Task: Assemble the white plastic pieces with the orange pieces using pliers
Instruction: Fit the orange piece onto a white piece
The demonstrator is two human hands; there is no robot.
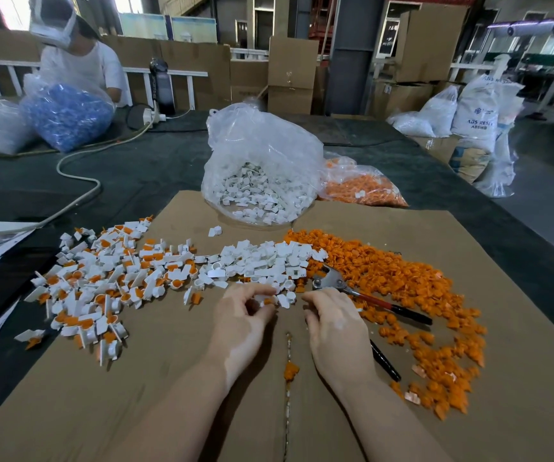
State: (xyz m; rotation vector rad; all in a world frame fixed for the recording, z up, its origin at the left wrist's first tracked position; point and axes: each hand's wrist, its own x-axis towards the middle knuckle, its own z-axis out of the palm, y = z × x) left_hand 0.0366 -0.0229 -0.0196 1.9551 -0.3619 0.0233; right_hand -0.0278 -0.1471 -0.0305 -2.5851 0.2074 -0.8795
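**Sorting parts in the warehouse**

We see brown cardboard [402,378] covering our table [135,175] amid stacked boxes. Our left hand [240,315] pinches a white piece [266,299] by the white pile [262,261]. Our right hand [330,323] curls, apparently empty, beside the pliers [365,300] and orange pieces [402,278].

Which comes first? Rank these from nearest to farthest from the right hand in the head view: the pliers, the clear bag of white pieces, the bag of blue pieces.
From the right hand:
1. Pliers, right beside the hand, on its right, by the orange pile.
2. Clear bag of white pieces, ahead at the cardboard's far edge.
3. Bag of blue pieces, far left, by the other person.
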